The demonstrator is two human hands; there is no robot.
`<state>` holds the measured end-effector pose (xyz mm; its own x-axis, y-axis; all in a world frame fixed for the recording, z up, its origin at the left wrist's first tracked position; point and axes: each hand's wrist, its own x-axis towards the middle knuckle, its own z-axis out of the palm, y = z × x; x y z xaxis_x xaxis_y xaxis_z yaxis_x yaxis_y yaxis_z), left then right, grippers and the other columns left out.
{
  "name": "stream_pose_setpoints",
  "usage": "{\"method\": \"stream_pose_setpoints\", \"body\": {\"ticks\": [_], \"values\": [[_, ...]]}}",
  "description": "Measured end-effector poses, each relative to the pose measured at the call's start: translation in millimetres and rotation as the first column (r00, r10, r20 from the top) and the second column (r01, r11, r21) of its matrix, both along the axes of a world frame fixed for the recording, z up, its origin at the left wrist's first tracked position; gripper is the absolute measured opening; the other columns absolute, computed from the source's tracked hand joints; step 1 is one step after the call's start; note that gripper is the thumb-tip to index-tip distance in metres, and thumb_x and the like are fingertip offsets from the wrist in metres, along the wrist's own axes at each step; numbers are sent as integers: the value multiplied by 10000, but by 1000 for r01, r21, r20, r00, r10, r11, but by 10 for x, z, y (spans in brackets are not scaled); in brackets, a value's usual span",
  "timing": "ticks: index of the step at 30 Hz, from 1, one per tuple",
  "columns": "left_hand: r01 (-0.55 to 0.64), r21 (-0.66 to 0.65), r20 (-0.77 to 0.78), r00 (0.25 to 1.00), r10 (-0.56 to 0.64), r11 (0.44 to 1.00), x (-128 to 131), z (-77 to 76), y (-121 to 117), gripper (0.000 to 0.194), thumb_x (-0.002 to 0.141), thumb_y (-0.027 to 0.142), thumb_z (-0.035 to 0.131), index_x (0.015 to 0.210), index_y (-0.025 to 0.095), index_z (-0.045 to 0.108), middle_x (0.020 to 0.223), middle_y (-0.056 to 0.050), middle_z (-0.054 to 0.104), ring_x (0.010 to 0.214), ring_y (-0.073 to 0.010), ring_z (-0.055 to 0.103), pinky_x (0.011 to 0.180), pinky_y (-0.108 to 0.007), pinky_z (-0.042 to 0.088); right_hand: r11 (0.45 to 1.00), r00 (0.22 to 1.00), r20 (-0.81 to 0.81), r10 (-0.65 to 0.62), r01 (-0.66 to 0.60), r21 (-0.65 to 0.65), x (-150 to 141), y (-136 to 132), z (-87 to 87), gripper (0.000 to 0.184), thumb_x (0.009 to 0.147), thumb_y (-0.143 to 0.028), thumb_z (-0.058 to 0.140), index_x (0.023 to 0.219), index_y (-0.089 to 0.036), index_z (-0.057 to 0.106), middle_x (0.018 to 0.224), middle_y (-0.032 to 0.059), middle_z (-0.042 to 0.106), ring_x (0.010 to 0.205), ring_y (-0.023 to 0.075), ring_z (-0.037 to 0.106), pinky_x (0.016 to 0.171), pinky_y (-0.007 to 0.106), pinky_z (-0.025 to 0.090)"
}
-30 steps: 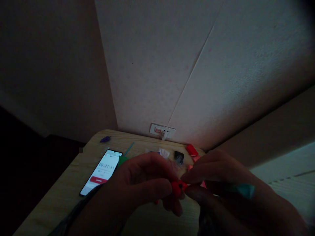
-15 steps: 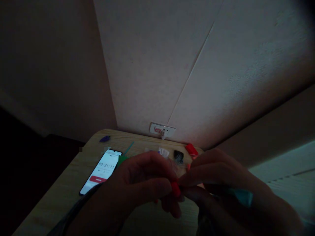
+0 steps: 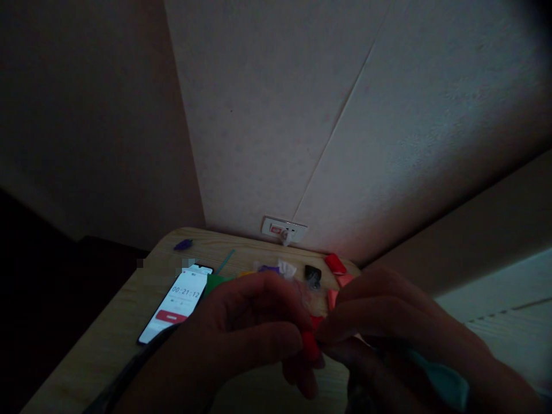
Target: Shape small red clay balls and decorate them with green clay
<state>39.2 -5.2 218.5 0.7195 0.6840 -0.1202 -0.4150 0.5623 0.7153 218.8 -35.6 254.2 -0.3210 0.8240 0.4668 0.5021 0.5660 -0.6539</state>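
Observation:
My left hand is closed, with its thumb and fingers around a small red lump that looks like modelling clay. My right hand pinches at the lump's right side. A teal-handled tool lies along that hand, its end sticking out behind the thumb; the tip is hidden by the fingers. Behind the hands on the wooden table are a red packet, salmon-pink pieces and a black piece in clear wrap.
A phone showing a running timer lies at the left, partly behind my left arm. Near it are a green piece, a thin teal stick and a dark purple piece. The wall holds a socket with a plug.
Both hands have shifted slightly down with the red lump. The teal tool's end has moved down and right. More of the purple, yellow and pink pieces behind now shows.

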Motion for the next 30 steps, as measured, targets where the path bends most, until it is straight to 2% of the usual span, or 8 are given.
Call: {"method": "stream_pose_setpoints", "body": {"ticks": [2,7,12,22,30], "values": [[-8,-27,-18,1000,8,1000,0,15,-4,96,711,253,755,736,203,677,668,47,676,582,-81,624,559,-162,450,1000,1000,-9,13,-13,-13,-8,-1,-5,200,779,-124,642,907,-272,679,780,-15,675,642,98,656,536,135,527],[-30,-71,2,1000,30,997,-7,33,-20,131,666,192,792,723,173,676,691,36,684,624,-71,630,584,-150,461,998,998,-21,-63,63,-2,-18,-19,-18,157,785,-142,636,879,-263,672,773,-19,672,668,108,656,589,157,537],[-26,-82,-3,1000,26,996,-17,32,-25,172,647,151,797,764,190,677,735,38,680,650,-62,614,602,-144,447,999,999,-21,-40,39,-28,-10,-26,-11,121,779,-173,656,845,-271,683,750,-27,658,638,95,645,561,140,518],[20,-64,-43,999,-23,998,-20,44,-4,205,640,194,799,802,206,675,710,45,656,650,-67,580,564,-132,416,997,996,-87,-24,18,-72,-53,-12,3,96,787,-170,652,818,-257,682,743,-22,650,635,92,637,557,138,509],[33,-38,5,999,-33,999,-17,-5,1,209,645,186,803,811,220,680,713,53,664,647,-60,597,573,-124,434,998,993,-118,-18,11,-57,-72,-28,-12,96,798,-169,643,825,-258,663,747,-31,650,644,87,632,600,144,518]]}}
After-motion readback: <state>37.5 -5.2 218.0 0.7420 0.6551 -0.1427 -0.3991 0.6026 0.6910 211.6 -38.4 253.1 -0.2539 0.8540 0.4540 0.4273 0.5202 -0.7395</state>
